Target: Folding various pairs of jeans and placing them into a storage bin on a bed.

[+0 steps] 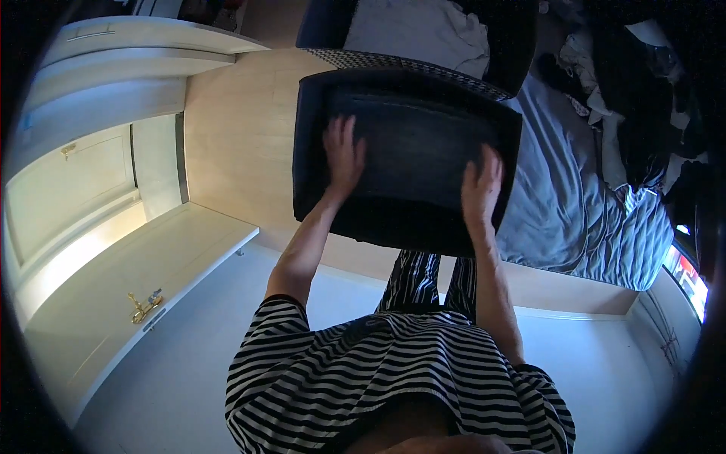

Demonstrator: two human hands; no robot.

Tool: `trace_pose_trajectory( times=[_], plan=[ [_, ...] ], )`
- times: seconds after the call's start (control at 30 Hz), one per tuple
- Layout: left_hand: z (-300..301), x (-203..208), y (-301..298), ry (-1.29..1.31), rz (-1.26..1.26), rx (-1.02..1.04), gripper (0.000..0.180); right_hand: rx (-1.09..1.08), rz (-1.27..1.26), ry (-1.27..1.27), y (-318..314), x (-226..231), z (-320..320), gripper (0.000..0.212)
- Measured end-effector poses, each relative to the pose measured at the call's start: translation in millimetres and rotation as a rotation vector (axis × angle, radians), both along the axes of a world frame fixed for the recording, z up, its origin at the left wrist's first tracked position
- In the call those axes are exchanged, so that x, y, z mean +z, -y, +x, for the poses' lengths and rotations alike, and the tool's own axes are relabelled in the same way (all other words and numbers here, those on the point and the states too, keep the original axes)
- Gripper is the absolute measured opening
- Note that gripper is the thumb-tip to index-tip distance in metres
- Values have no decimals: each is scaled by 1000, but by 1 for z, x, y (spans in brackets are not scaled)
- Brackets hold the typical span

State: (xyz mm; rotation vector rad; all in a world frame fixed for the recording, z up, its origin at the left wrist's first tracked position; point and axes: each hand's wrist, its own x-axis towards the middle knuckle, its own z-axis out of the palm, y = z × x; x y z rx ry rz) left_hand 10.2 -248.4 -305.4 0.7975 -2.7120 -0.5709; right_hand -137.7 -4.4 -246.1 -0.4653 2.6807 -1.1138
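Note:
A dark, open-topped storage box (pixel 408 132) stands in front of me, its inside deep navy to black. My left hand (pixel 344 155) reaches into its left part with fingers extended and apart. Toward its right side is my right hand (pixel 482 185), also open, slightly smeared by motion. Neither hand visibly grips anything. Whether the fingers touch the dark bottom or walls, I cannot tell. Just beyond it sits a second dark box (pixel 408 66) with a checked edge, and pale crumpled cloth (pixel 420 30) lies inside.
To the right, a bed with a grey wrinkled cover (pixel 552 181) carries a heap of dark and pale clothes (pixel 635 106). White drawers (pixel 144 38) stand at the far left. A white door (pixel 136 303) with a gold handle swings out at the left, over pale floor.

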Motion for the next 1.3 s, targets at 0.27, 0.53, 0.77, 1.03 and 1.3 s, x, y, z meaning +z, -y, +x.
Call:
trace_pose_trajectory(
  times=[0.27, 0.53, 0.77, 1.03, 1.3],
  plan=[
    [-84, -41, 18, 196, -198, -180, 53, 280, 382, -273, 39, -79, -44, 52],
    [-94, -59, 14, 242, -222, -211, 57, 259, 368, -299, 29, -108, -49, 60],
    [0, -3, -36, 332, -57, -957, 56, 304, 297, -230, 17, -54, -10, 58],
    [-2, -16, -57, 480, -189, -1054, 60, 286, 329, -85, 4, -65, -6, 58],
    [3, 45, -103, 480, 313, -515, 41, 428, -336, 474, -76, 24, -9, 35]
  ],
)
